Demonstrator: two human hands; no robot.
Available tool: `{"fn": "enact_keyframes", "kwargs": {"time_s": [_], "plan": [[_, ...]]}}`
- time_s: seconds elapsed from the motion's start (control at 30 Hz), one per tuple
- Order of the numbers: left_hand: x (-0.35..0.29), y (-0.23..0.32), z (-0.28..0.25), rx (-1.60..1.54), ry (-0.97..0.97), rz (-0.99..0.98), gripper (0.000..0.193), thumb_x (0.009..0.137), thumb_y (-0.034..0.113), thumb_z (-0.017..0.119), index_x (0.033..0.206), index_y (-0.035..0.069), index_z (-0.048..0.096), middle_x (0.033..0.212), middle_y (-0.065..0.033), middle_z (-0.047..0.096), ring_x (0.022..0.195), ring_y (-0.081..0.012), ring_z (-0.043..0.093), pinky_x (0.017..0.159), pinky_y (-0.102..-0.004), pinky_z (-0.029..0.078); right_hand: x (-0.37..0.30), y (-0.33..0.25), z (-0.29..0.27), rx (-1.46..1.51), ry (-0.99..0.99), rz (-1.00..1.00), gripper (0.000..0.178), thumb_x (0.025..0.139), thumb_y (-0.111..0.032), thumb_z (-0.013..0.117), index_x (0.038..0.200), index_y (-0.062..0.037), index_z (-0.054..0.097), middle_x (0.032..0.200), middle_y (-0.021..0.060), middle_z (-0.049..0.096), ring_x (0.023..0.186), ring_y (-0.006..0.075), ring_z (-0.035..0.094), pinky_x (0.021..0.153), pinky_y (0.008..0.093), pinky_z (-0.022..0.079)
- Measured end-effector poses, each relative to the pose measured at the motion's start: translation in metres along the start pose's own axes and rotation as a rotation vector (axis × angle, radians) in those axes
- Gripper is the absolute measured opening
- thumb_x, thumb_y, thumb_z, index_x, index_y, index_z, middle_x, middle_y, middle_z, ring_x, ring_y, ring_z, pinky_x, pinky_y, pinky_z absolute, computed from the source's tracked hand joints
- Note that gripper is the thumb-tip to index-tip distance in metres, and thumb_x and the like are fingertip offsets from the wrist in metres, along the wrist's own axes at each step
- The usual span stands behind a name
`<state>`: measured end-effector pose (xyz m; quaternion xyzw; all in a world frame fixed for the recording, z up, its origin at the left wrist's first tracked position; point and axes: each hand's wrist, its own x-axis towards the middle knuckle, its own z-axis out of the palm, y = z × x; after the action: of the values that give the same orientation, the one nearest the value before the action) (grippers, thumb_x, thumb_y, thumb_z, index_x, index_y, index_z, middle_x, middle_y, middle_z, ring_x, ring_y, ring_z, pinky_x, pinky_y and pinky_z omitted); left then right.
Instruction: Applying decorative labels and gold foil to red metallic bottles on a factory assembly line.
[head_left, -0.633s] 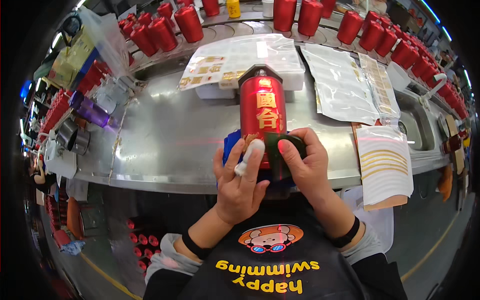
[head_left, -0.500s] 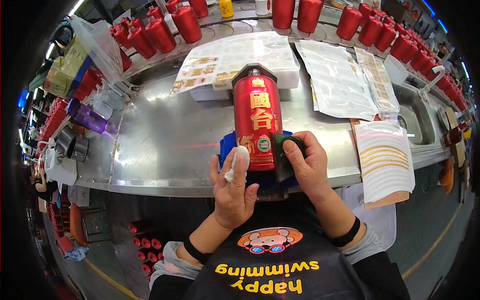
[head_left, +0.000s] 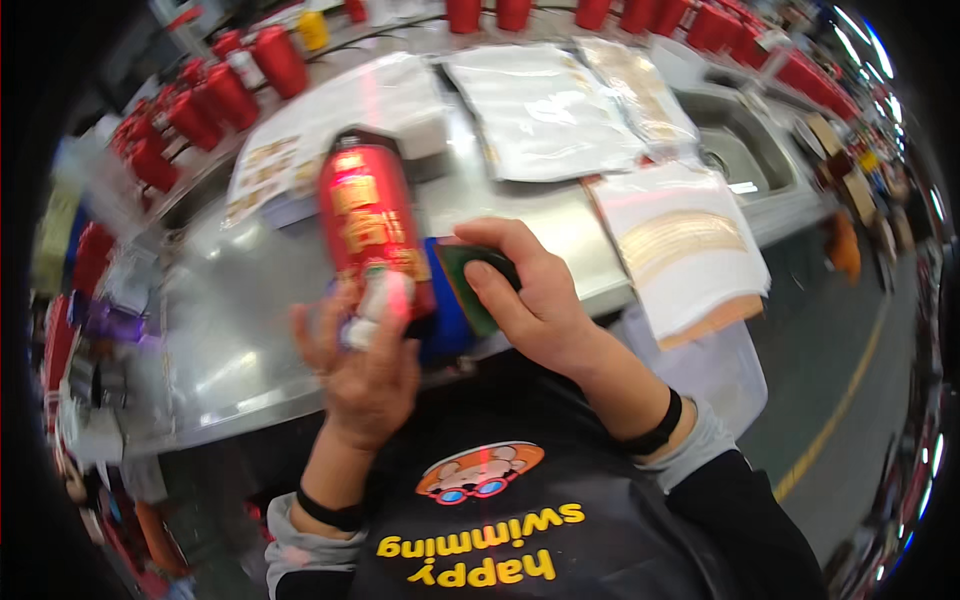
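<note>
1. On the face of the red bottle [head_left: 365, 205], large gold characters are already carried, so a good part of the work can be judged as done. The lower part is covered by the fingers and blurred; whether something is left there cannot be told.
2. Gold arcs are seen on the white sheet [head_left: 690, 215] at the right, and gold pieces on the paler sheet [head_left: 265, 165] at the left. These are judged to be unused.
3. The bottle is laid at the front of the bench [head_left: 235, 315], beside a blue support [head_left: 445, 325]. Its lettered face is turned up. Its neck is pointed away from the person and slightly to the left, its base toward the person; the long axis is slanted accordingly.
4. By the right hand [head_left: 540, 300], a green pad [head_left: 466, 300] is gripped between thumb and fingers.
5. The left hand [head_left: 368, 375] is spread, with a white wrap [head_left: 376, 303] on a finger over the bottle's lower part. Nothing is seen grasped; contact cannot be told.
</note>
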<state>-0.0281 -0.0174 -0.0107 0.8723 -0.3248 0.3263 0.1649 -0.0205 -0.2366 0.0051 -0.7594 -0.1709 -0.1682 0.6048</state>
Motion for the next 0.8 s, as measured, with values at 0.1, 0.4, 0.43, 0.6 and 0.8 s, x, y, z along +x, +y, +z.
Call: {"fn": "enact_keyframes", "kwargs": {"time_s": [0.1, 0.4, 0.43, 0.6, 0.8], "plan": [[0.009, -0.005, 0.007, 0.001, 0.003, -0.144, 0.073, 0.083, 0.026, 0.070, 0.144, -0.001, 0.040, 0.146, -0.0173, 0.046, 0.138, -0.0394, 0.035, 0.116, -0.0533, 0.016, -0.008, 0.005, -0.063, -0.462, -0.032, -0.227, 0.036, 0.079, 0.015, 0.052, 0.111, -0.0001, 0.063, 0.135, 0.0191, 0.054, 0.117, 0.0303, 0.057, 0.097, 0.0373, 0.046], [0.000, -0.023, 0.014, -0.062, 0.054, -0.210, 0.081, 0.084, 0.043, 0.072, 0.145, 0.001, 0.039, 0.146, -0.0137, 0.047, 0.136, -0.0337, 0.040, 0.115, -0.0500, 0.019, -0.085, 0.043, -0.202, -1.334, -0.029, 0.161, 0.026, 0.079, 0.002, 0.056, 0.099, -0.0037, 0.071, 0.123, 0.0181, 0.062, 0.116, 0.0354, 0.054, 0.097, 0.0405, 0.046], [0.000, -0.022, 0.015, -0.073, 0.066, -0.206, 0.081, 0.084, 0.043, 0.072, 0.145, 0.001, 0.039, 0.146, -0.0137, 0.047, 0.136, -0.0337, 0.040, 0.115, -0.0500, 0.019, -0.088, 0.044, -0.203, -1.340, 0.015, 0.139, 0.026, 0.079, 0.002, 0.056, 0.099, -0.0037, 0.071, 0.123, 0.0181, 0.062, 0.116, 0.0354, 0.054, 0.097, 0.0405, 0.046], [-0.001, -0.024, 0.015, -0.228, 0.082, -0.273, 0.079, 0.083, 0.035, 0.075, 0.144, 0.001, 0.039, 0.146, -0.0154, 0.046, 0.138, -0.0339, 0.037, 0.113, -0.0447, 0.028, -0.083, 0.038, -0.199, -0.941, 0.155, 0.161, 0.022, 0.081, -0.008, 0.067, 0.102, -0.0038, 0.071, 0.121, 0.0166, 0.063, 0.115, 0.0361, 0.054, 0.096, 0.0412, 0.046], [-0.003, -0.023, 0.015, -0.283, 0.072, -0.310, 0.076, 0.085, 0.034, 0.074, 0.145, 0.002, 0.040, 0.148, -0.0161, 0.043, 0.139, -0.0350, 0.035, 0.112, -0.0438, 0.028, -0.077, 0.047, -0.189, -1.088, 0.068, 0.161, 0.013, 0.083, -0.009, 0.068, 0.094, -0.0026, 0.068, 0.129, 0.0174, 0.056, 0.119, 0.0358, 0.050, 0.097, 0.0425, 0.046]]}}
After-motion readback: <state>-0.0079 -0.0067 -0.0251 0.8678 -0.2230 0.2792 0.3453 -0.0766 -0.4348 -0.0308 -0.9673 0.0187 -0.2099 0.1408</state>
